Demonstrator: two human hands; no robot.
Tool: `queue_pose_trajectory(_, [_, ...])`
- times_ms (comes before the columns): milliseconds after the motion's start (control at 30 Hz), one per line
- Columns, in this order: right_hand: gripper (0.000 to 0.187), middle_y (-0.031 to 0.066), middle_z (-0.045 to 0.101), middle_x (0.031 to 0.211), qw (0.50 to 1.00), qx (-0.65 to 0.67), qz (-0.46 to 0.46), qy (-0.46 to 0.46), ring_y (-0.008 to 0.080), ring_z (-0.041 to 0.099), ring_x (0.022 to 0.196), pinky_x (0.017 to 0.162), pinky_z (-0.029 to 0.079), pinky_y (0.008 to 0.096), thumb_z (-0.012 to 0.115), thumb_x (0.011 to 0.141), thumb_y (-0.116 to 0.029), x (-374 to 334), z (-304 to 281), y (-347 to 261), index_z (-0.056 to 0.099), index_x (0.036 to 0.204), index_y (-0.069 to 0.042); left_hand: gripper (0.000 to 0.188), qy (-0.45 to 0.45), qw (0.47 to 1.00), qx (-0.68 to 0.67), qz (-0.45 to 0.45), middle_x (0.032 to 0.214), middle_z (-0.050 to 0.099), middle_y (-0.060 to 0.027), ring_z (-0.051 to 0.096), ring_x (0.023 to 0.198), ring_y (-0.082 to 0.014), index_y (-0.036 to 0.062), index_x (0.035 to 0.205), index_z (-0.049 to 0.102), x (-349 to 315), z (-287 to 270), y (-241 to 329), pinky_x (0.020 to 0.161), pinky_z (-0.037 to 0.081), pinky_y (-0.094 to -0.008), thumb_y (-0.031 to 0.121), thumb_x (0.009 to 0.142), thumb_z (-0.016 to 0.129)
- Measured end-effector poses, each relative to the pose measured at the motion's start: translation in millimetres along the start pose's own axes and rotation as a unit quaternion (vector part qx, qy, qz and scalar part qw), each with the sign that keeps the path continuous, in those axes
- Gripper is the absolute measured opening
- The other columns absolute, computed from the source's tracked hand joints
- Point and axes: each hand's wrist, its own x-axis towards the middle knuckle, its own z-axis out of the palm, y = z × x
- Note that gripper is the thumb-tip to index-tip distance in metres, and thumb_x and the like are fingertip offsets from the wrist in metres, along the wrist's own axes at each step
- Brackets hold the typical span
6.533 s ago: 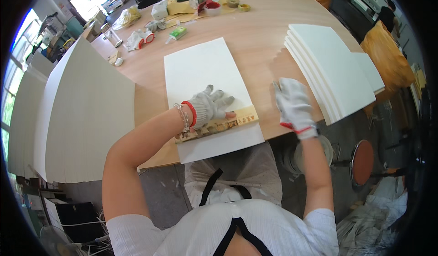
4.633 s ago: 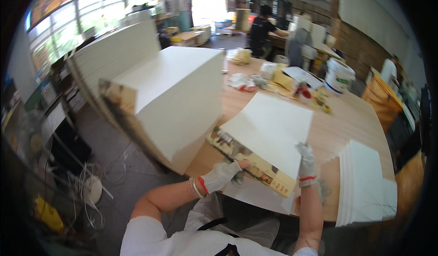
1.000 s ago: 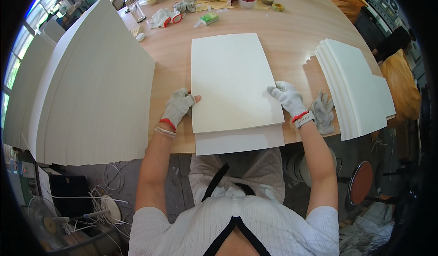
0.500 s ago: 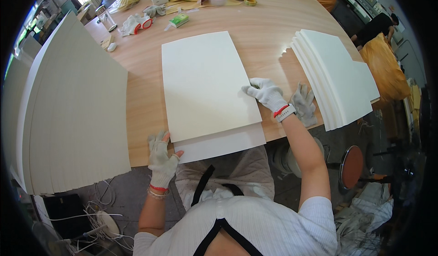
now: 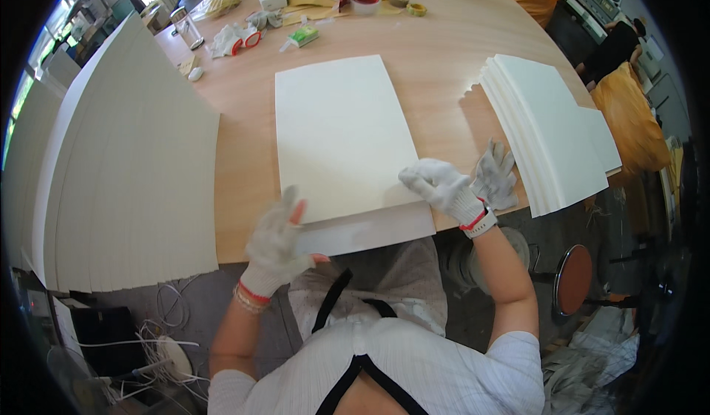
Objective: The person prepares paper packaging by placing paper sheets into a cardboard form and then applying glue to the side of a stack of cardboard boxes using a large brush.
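Observation:
A large cream-white sheet of paper or card (image 5: 344, 134) lies in front of me, with a second white sheet (image 5: 370, 228) showing below its near edge. My left hand (image 5: 277, 241), in a white knitted glove with bare thumb and fingertip, is at the near left corner. It is smeared by motion, but its thumb stands apart from the fingers. At the sheets' right edge, my gloved right hand (image 5: 438, 186) has its fingers pressed together. Whether anything is pinched there is hidden. A loose glove (image 5: 495, 174) lies just beyond that wrist.
A tall stack of sheets (image 5: 133, 163) rises on the left; fanned white sheets (image 5: 558, 134) lie at the right of the wooden table (image 5: 244, 156). Tape rolls (image 5: 364, 3), gloves (image 5: 235, 39) and a green packet (image 5: 303, 36) sit farther back. A stool (image 5: 572, 279) stands lower right.
My right hand has slid nearer along the sheet's right edge. My left hand has shifted slightly right and blurs. The whole view has shifted a little.

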Motion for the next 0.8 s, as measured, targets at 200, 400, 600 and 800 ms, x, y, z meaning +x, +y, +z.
queue_pose_trajectory(200, [0.033, 0.0146, 0.068, 0.102, 0.994, 0.03, -0.038, -0.097, 0.0287, 0.061, 0.1, 0.089, 0.048, 0.0343, 0.056, 0.094, -0.031, -4.5, -9.1, 11.0, 0.067, 0.097, 0.0, 0.086, -0.095, 0.989, 0.081, 0.084, 0.14, 0.044, -0.0228, 0.056, 0.111, -0.0359, 0.0065, 0.141, 0.04, 19.3, -2.7, 11.8, 0.091, 0.049, -0.0416, 0.011, 0.064, 0.077])
queue_pose_trajectory(400, [0.033, 0.0138, 0.068, 0.1, 0.985, 0.118, 0.034, -0.119, 0.0289, 0.062, 0.098, 0.086, 0.049, 0.0342, 0.065, 0.087, -0.031, -7.8, -15.4, 23.1, 0.068, 0.1, -0.001, 0.035, -0.05, 0.998, -0.01, 0.025, 0.105, 0.064, -0.0171, 0.062, 0.089, -0.03, 0.0034, 0.106, 0.066, 20.6, 15.5, -23.0, 0.078, 0.051, -0.0373, 0.007, 0.071, 0.068])
queue_pose_trajectory(600, [0.028, 0.0129, 0.068, 0.094, 0.985, -0.08, 0.152, -0.031, 0.0283, 0.065, 0.088, 0.076, 0.051, 0.0366, 0.074, 0.079, -0.03, -5.3, 19.6, 13.3, 0.071, 0.094, -0.007, 0.013, -0.06, 0.971, -0.106, -0.207, 0.071, 0.065, -0.0129, 0.063, 0.066, -0.0244, 0.0008, 0.075, 0.069, 43.2, 16.6, -28.6, 0.062, 0.049, -0.0355, 0.013, 0.079, 0.067])
queue_pose_trajectory(800, [0.031, 0.0148, 0.067, 0.096, 0.979, -0.086, 0.181, -0.033, 0.0289, 0.064, 0.09, 0.076, 0.05, 0.0373, 0.076, 0.077, -0.028, -1.0, 16.0, 8.1, 0.068, 0.096, -0.005, 0.046, -0.149, 0.969, -0.03, -0.195, 0.107, 0.061, -0.0193, 0.062, 0.088, -0.0284, 0.001, 0.111, 0.061, 59.1, 7.6, -36.1, 0.075, 0.05, -0.0361, 0.02, 0.073, 0.077])
